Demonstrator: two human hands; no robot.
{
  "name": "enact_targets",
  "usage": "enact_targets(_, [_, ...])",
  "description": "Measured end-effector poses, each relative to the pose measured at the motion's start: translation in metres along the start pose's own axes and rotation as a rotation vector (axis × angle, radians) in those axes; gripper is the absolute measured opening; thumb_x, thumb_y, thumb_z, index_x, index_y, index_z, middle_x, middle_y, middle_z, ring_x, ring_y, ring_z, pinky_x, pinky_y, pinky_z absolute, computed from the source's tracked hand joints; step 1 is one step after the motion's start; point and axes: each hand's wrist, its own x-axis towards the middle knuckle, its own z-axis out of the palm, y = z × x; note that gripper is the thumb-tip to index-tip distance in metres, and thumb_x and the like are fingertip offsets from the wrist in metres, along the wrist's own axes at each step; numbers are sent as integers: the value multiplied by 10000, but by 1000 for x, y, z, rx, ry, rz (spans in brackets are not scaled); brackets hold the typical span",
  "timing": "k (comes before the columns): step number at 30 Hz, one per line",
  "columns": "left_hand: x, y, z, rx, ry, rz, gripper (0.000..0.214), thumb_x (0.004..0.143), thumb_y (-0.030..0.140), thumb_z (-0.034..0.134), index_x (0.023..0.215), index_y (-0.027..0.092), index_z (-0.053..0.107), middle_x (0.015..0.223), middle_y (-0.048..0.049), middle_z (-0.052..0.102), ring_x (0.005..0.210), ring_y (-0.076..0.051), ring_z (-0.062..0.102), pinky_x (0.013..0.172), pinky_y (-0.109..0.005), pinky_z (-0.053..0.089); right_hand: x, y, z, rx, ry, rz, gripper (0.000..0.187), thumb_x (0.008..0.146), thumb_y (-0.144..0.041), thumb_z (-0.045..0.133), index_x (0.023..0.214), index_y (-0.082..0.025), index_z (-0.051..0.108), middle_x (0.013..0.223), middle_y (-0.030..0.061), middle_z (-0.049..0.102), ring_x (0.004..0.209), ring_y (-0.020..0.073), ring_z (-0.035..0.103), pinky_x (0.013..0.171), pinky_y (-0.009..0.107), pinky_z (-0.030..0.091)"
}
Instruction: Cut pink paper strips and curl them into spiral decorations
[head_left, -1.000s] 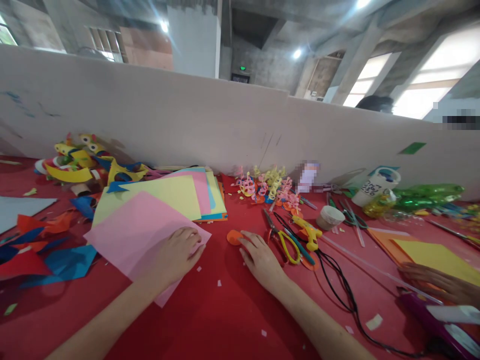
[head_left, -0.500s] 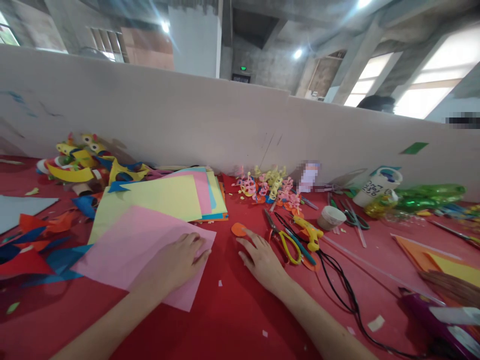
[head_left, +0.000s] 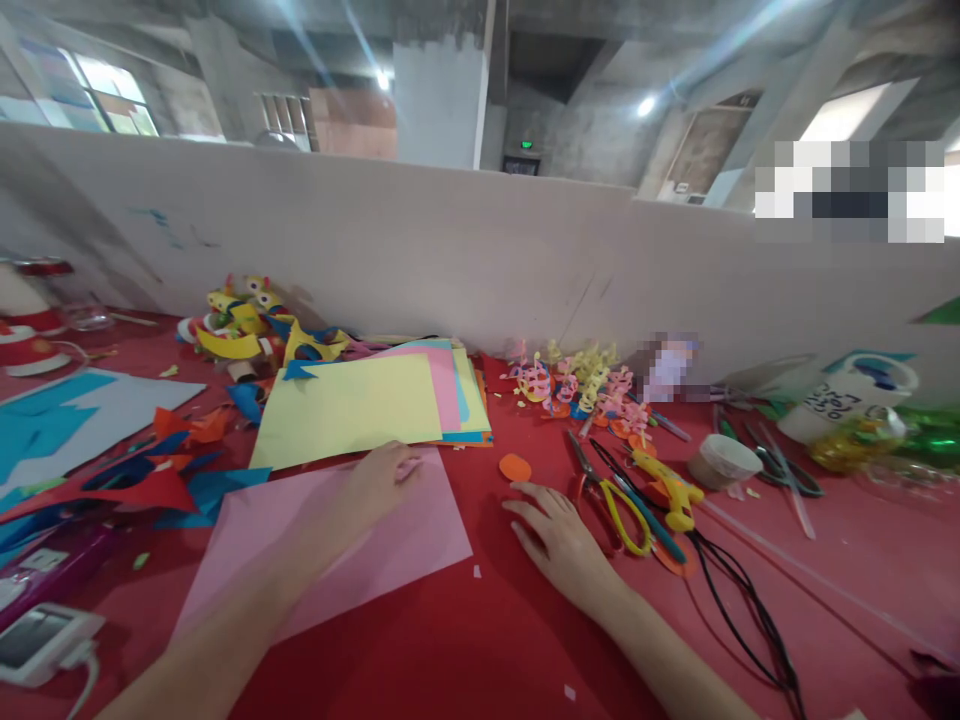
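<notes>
Though lettering on the white bottle is unreadable, left hand lies flat on pink sheet, right hand open beside it

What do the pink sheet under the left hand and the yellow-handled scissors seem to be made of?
The flat pink sheet under the left hand looks like thin matte paper: it lies flat with crisp straight edges. The yellow-handled scissors seem to have smooth plastic loops; the dark blades are probably metal.

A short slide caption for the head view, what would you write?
Left hand flat on pink paper; right hand rests beside scissors.
</notes>
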Motion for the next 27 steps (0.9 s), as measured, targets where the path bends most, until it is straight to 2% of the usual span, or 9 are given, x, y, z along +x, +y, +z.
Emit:
enact_targets(5, [10,-40,-45,290,175,-283,219,814,237,393,865,140,582,878,-104,631,857,-240,601,765,-312,439,2,-3,-2,20,-17,-10,260,858,-158,476,1084,-207,593,1162,98,588,1059,228,546,911,436,450])
enact_targets(7, [4,-60,-66,444,153,-428,260,814,219,379,985,104,537,956,-154,610,889,-276,599,743,-332,441,4,-11,-6,56,-39,-27,266,873,-194,479,1120,-213,577,1159,82,606,1060,208,553,937,417,436])
enact_targets(8, [0,-70,-74,509,83,-452,284,827,201,351,1025,81,515,975,-180,602,892,-292,602,724,-339,442,5,-16,-8,80,-58,-42,284,879,-220,481,1152,-224,559,1175,71,605,1077,195,547,954,403,426])
enact_targets(10, [-10,-86,-83,585,12,-510,268,814,120,324,992,30,502,939,-220,604,887,-321,602,717,-358,433,7,-30,-11,117,-109,-77,347,882,-281,492,1228,-260,506,1234,44,578,1132,176,520,993,387,397])
enact_targets(13, [-20,-101,-86,600,-9,-538,237,818,107,319,962,29,490,885,-208,608,809,-320,618,669,-347,429,6,-49,-11,150,-230,-175,389,891,-353,475,1275,-301,455,1329,14,501,1220,172,446,1051,397,326])
enact_targets(16, [-24,-108,-82,577,-70,-532,221,834,112,295,925,61,490,825,-171,607,769,-287,617,640,-310,420,5,-60,-6,181,-271,-217,377,892,-357,477,1264,-302,461,1267,5,553,1175,170,474,1057,391,307])
enact_targets(21, [-21,-112,-77,561,-103,-534,200,809,109,328,857,116,522,759,-122,595,782,-286,608,647,-312,414,3,-61,-2,143,-272,-148,332,836,-302,575,1164,-258,554,1035,33,641,948,184,554,873,335,453])
enact_targets(23, [-21,-112,-75,570,-101,-533,209,797,114,341,882,111,532,767,-131,595,780,-298,610,657,-330,416,3,-60,-2,145,-251,-128,305,818,-310,599,1117,-255,586,1031,36,635,942,182,559,829,316,474])
enact_targets(27, [-23,-110,-76,590,-103,-521,254,811,103,300,918,79,529,862,-187,601,869,-325,596,697,-354,419,2,-54,3,156,-156,-263,291,818,-319,602,1081,-195,597,1156,58,616,1096,188,533,956,312,435])
